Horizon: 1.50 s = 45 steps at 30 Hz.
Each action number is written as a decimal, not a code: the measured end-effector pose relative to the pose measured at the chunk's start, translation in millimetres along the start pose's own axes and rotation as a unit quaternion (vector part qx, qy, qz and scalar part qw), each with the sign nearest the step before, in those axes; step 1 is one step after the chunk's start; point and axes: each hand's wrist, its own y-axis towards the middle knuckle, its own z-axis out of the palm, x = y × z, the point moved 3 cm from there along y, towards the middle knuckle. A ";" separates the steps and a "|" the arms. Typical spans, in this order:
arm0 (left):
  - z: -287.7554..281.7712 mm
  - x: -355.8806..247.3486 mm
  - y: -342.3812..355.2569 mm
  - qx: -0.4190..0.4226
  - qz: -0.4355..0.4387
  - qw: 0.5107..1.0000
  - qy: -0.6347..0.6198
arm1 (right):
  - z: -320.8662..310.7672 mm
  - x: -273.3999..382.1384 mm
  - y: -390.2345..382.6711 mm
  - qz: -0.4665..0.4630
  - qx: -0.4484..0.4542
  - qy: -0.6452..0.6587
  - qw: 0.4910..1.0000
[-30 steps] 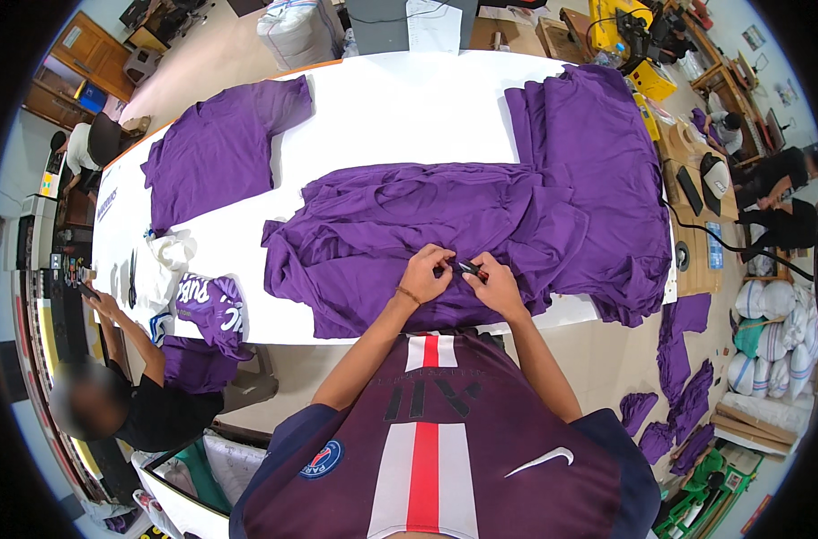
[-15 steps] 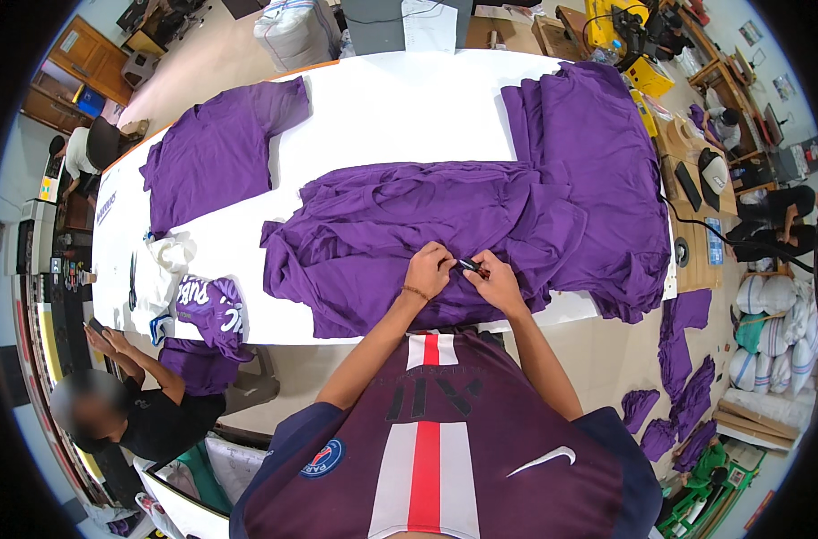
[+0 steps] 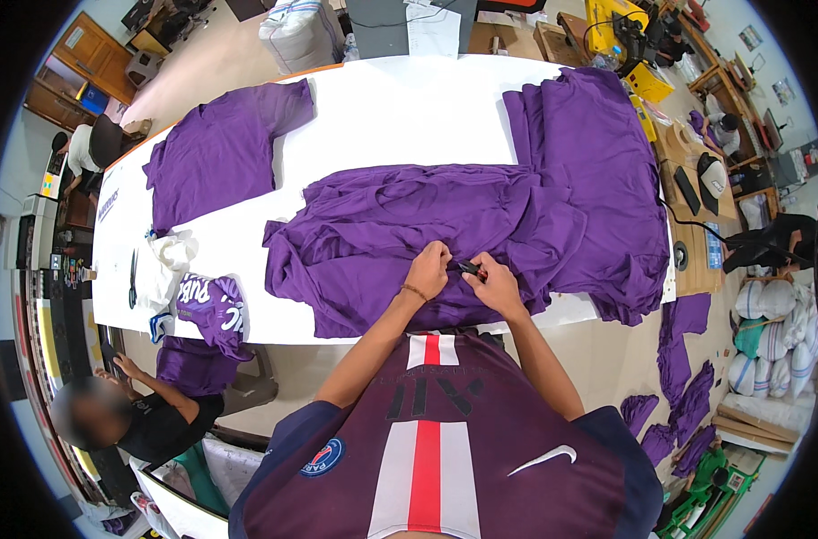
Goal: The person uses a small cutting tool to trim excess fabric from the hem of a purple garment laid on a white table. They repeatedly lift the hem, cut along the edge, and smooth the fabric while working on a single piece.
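Left hand (image 3: 429, 272): fingertips drawn together, whether on cloth cannot be told; right hand (image 3: 495, 286): fingers closed around small black-and-red tool (image 3: 468, 268), tip toward the left; purple garments (image 3: 409, 208): heaped beneath both hands, on white table (image 3: 400, 112).

The white worktop (image 3: 404, 112) gleams under bright light, on a tan floor (image 3: 579, 349). Beyond its far left end are a wooden door (image 3: 90, 43) and a dark chair (image 3: 106, 144). A grey box (image 3: 382, 38) and a bulky white sack (image 3: 299, 40) stand past its far edge. A stool (image 3: 254, 384) sits by its near left edge. Right of it, more sacks (image 3: 775, 340) pile up, and small pictures (image 3: 752, 37) hang on a pale wall (image 3: 770, 61).
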 end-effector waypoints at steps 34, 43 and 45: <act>-289.7 44.6 -212.1 0.177 -0.497 0.784 0.326 | 13.2 19.2 9.6 -0.108 -0.029 -0.022 0.994; -252.2 -31.0 -132.1 0.023 -0.195 0.978 0.068 | 20.8 21.9 26.3 -0.076 -0.022 -0.027 0.997; -214.0 -26.0 -103.8 -0.009 -0.151 0.975 0.161 | 18.1 20.5 27.9 -0.052 -0.011 -0.008 0.999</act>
